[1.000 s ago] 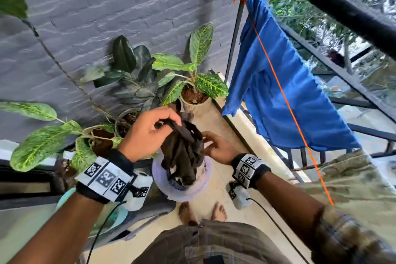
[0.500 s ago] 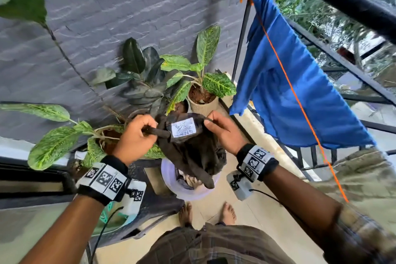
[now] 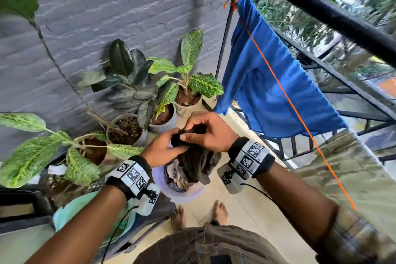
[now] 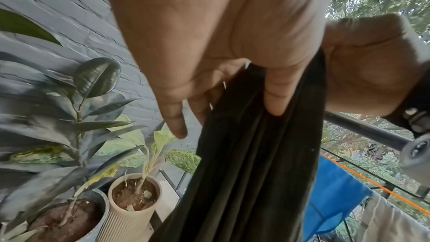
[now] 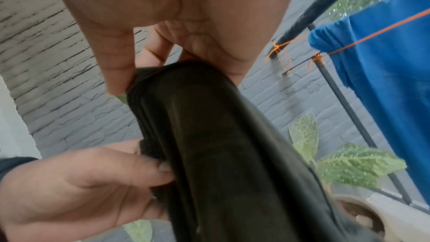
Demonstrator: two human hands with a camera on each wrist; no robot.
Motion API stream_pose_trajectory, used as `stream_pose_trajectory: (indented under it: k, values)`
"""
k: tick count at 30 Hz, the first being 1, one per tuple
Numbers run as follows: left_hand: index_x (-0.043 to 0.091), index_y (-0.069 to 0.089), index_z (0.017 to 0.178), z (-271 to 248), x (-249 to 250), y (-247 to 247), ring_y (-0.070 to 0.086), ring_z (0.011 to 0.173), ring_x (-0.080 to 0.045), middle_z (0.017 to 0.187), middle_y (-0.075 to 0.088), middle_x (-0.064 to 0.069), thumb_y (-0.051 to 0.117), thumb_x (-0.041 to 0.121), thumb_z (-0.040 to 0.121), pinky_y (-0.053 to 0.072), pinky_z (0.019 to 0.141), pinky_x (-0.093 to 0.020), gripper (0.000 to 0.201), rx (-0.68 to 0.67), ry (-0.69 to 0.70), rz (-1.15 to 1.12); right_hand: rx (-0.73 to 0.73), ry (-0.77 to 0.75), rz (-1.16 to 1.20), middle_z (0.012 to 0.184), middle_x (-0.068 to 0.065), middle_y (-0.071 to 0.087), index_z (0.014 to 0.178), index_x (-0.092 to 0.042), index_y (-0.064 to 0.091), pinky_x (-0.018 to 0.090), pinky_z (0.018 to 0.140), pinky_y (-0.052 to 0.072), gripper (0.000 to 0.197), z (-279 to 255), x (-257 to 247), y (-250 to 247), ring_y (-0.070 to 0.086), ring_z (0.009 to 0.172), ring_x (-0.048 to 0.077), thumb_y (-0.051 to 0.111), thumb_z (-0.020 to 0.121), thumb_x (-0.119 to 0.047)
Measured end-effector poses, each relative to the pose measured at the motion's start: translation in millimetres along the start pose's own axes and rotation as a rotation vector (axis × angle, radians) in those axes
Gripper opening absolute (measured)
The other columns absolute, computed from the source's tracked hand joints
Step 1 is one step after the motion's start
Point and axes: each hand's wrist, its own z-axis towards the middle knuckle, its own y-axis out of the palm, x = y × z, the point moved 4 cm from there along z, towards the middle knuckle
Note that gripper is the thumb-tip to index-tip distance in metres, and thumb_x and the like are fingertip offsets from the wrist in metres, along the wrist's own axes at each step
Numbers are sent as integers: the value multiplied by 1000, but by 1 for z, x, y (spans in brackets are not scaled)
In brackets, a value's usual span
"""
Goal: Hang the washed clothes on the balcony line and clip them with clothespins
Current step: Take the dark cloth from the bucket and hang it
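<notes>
Against the grey brick wall (image 3: 90,34) at left, potted plants (image 3: 128,126) in a row. Left hand (image 3: 164,150) near centre, fingers curled, thumb and fingers pinching the bunched top edge of a dark garment (image 3: 197,163). Right hand (image 3: 211,133) touching it just to the right, fingers curled over the same bunched edge, thumb pinching it. Garment hangs down from both hands into a pale bucket (image 3: 158,180) on the floor, more clothes inside. Right of that, a blue cloth (image 3: 272,92) draped on the orange line (image 3: 285,90), tied to the black railing (image 3: 321,8). Far right, an olive-beige cloth (image 3: 353,178) also over the line.
</notes>
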Motion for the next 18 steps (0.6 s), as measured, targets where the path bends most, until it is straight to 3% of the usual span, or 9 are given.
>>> stream_pose_trajectory:
  k: [1,3,5,7,10,12,14,16,18]
  values:
    - [25,66,106,0,2,-2,66,99,-11,102,72,2,69,51,68,53,90,-36,46,32,14,-1,6,1,-50,78,-2,65,80,-10,70,29,70,50,14,0,1,-3,62,73,12,77,83,-22]
    - [22,65,89,-1,6,-11,63,79,-3,80,67,11,73,51,68,48,73,-24,37,87,45,15,48,23,-144,75,-11,64,77,-20,68,28,69,50,14,-3,7,-11,63,72,8,78,80,-29]
    - [26,61,83,-6,13,-23,58,70,6,71,62,15,83,35,75,40,64,-14,26,114,58,29,71,60,-213,76,-11,65,79,-21,68,23,68,48,15,-10,15,-18,61,71,4,81,78,-29]
    - [29,63,89,-10,24,-31,62,78,8,80,68,17,85,29,76,44,69,-14,26,46,112,56,42,88,-277,83,-7,67,86,-19,68,27,72,50,17,-18,23,-17,61,76,7,80,79,-30]
    - [29,62,99,-13,41,-33,64,89,3,93,70,16,78,35,77,48,80,-20,28,1,198,215,-17,156,-252,91,-9,62,96,-31,56,27,76,48,24,-28,35,-8,58,81,8,76,83,-33]
    - [27,60,94,-15,53,-34,61,85,1,88,67,14,78,22,82,46,76,-19,22,54,272,235,-68,246,-207,101,-11,62,107,-40,48,29,83,48,36,-31,42,0,59,88,8,74,82,-43]
    - [33,56,85,-15,65,-37,58,79,-1,83,62,14,78,18,81,43,72,-17,28,70,346,225,-154,335,-178,116,-9,64,124,-52,42,33,93,49,52,-31,46,5,63,99,11,71,81,-52]
    - [34,52,77,-17,72,-39,54,74,-5,75,57,11,77,20,78,41,70,-22,28,40,374,244,-240,366,-224,114,-11,65,120,-58,46,38,94,49,48,-28,47,8,62,102,12,68,78,-60]
    - [33,47,71,-18,76,-43,50,72,-6,72,51,10,78,16,75,38,69,-24,36,37,392,279,-266,382,-222,98,-13,67,99,-53,59,38,89,50,27,-24,43,6,62,94,11,67,75,-61]
